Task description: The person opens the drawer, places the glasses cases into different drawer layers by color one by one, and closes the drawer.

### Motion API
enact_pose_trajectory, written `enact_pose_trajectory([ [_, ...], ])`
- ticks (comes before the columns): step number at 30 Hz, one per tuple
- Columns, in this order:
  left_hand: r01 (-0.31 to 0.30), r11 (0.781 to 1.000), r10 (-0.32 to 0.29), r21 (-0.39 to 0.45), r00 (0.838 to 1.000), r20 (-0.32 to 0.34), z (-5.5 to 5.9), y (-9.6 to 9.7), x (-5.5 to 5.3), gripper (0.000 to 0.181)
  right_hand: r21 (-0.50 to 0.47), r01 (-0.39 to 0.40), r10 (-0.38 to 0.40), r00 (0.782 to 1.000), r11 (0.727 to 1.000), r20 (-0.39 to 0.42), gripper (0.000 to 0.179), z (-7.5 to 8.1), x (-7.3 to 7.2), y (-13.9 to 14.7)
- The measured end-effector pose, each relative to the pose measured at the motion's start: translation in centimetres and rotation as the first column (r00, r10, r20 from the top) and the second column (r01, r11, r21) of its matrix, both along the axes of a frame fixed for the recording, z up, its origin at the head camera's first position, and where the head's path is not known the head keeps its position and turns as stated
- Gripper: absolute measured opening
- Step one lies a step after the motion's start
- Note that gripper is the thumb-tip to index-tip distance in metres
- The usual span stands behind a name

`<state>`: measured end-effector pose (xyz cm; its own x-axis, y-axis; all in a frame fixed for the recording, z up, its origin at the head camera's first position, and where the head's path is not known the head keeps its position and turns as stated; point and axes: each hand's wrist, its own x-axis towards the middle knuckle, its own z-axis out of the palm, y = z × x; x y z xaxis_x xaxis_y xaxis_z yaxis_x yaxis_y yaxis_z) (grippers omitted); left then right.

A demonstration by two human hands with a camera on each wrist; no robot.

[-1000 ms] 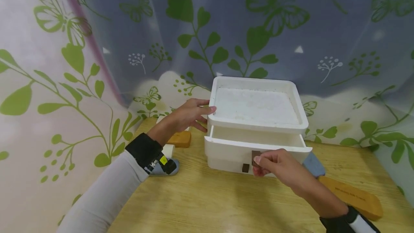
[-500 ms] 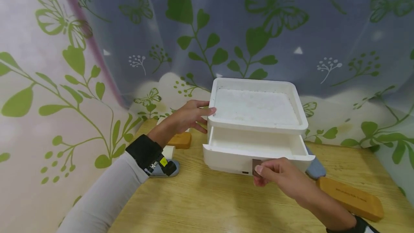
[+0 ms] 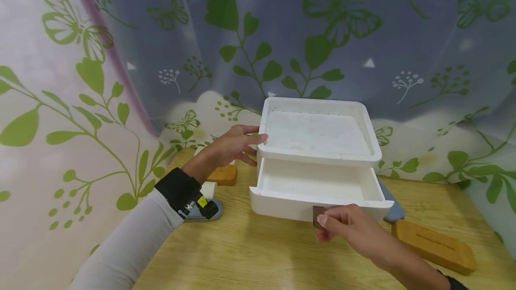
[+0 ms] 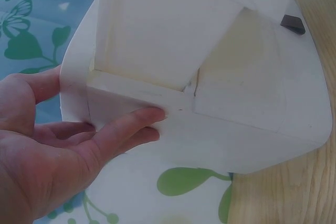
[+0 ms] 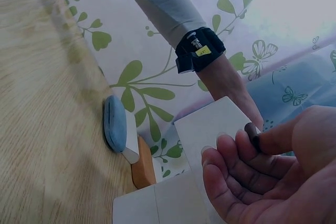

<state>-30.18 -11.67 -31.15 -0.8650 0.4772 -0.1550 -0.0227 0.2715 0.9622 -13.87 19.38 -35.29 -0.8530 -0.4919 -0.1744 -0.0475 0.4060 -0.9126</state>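
Note:
A white two-drawer storage box [image 3: 318, 153] with a shallow tray top stands on the wooden table against the curtain. Its upper drawer [image 3: 314, 182] is pulled well out, and the inside I can see is bare white. My right hand [image 3: 348, 229] pinches the drawer's brown pull tab [image 3: 318, 216] between thumb and index finger, the other fingers curled below. At the box's left side, my left hand [image 3: 235, 144] presses with nearly straight fingers, thumb at the top rim. A second brown tab [image 4: 293, 23] shows on the lower front in the left wrist view.
Right of the box lie an orange-brown oblong case [image 3: 435, 246] and a blue-grey object [image 3: 393, 205], partly behind the drawer. On the left are an orange block-like case [image 3: 223, 175], a white piece [image 3: 208, 189] and a blue-grey rounded case [image 5: 115, 124]. A patterned curtain [image 3: 282, 35] hangs behind.
The upper drawer has slid further out toward me, the right hand moving with its tab. It now hides the lower drawer's tab in the head view. My left hand stays put.

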Motion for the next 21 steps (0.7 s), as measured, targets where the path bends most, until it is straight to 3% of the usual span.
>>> enact_pose_trajectory([
  [8,0.005,1.000,-0.005,0.000,1.000,-0.007,0.0,-0.1,0.0,0.062,0.027,-0.003,0.003,1.000,1.000,-0.009,0.037,-0.2,0.3,0.0],
  [21,0.021,1.000,-0.021,0.006,1.000,-0.012,0.1,-0.1,0.3,0.063,0.055,-0.016,0.014,0.999,0.998,0.043,0.038,-0.2,1.2,0.0],
])
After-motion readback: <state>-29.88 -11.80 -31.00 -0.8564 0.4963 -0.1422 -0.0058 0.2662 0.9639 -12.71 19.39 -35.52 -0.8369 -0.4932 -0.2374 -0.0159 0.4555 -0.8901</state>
